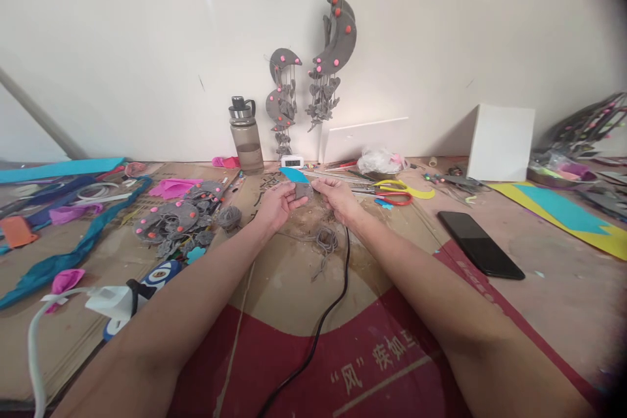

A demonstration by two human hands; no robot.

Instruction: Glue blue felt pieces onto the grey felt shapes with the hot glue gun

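Left hand (pixel 280 206) is grasping grey felt (pixel 302 192) between both hands, above cardboard (pixel 274 268); blue piece (pixel 294 175) is poking up beyond. Probably steadying it for right hand (pixel 337 199), fingers bunching at the edge, exact grip unclear. Yarn (pixel 326 241) is lying nearby.

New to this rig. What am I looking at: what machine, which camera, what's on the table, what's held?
No machine: these are a person's bare hands. The single picture comes from a camera worn on the head, looking forward and down.

The left hand holds a blue piece and a grey piece. The right hand is right beside them; whether it grips anything is unclear.

On the cardboard lie a grey yarn ball and a black cable. A dark phone lies to the right; a bottle stands near the wall, where grey crescents hang.
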